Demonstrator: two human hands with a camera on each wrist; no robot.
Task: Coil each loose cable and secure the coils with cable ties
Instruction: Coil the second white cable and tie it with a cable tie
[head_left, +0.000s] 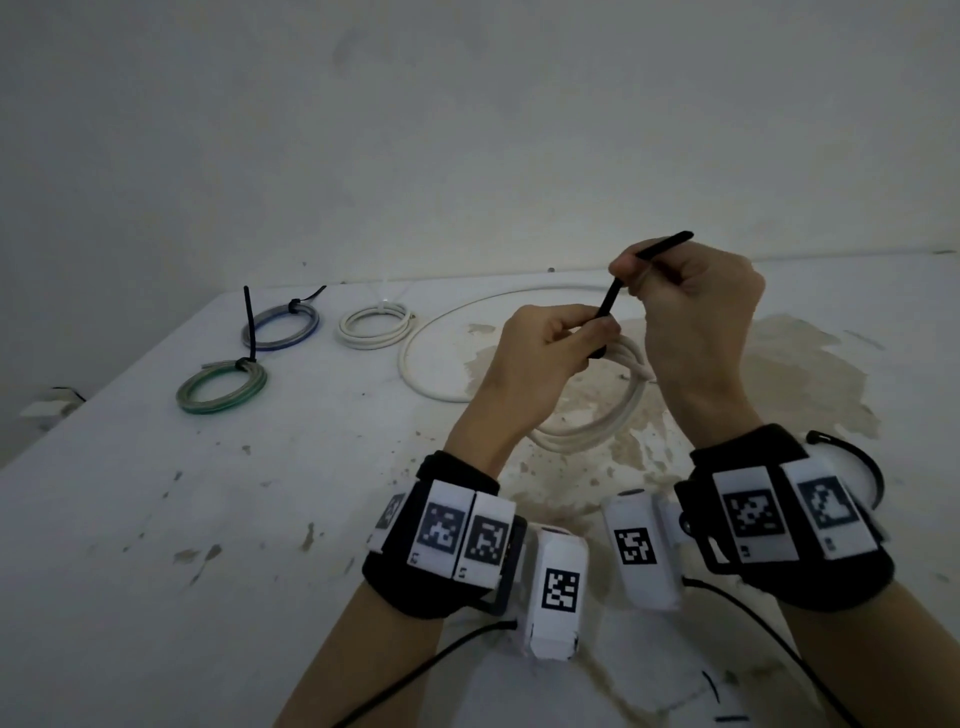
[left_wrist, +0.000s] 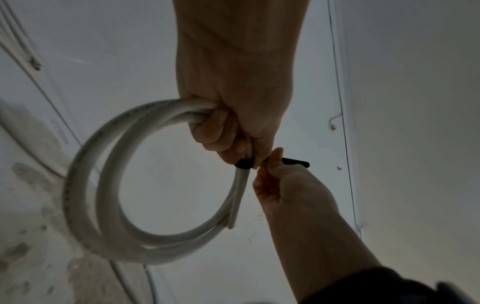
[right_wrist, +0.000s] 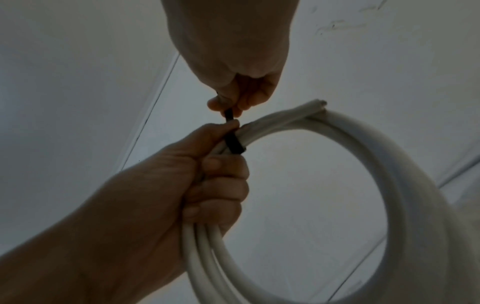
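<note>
My left hand (head_left: 550, 343) grips a coil of white cable (head_left: 597, 421) held above the table, its fingers curled round the strands (left_wrist: 145, 185). A black cable tie (head_left: 608, 304) wraps the coil (right_wrist: 337, 185) beside the left thumb (right_wrist: 228, 125). My right hand (head_left: 691, 301) pinches the tie's strap (right_wrist: 229, 115) just above the coil, and the strap's free end (head_left: 670, 241) pokes out past its knuckles. In the left wrist view the right hand (left_wrist: 285, 185) holds the tie (left_wrist: 244, 163) where it loops the cable.
On the white, stained table (head_left: 208, 519) lie three tied coils: a green one (head_left: 221, 387), a blue-grey one (head_left: 280, 325) and a white one (head_left: 371, 325). A loose white cable (head_left: 415, 358) curves behind my hands. A spare black tie (head_left: 862, 462) lies at right.
</note>
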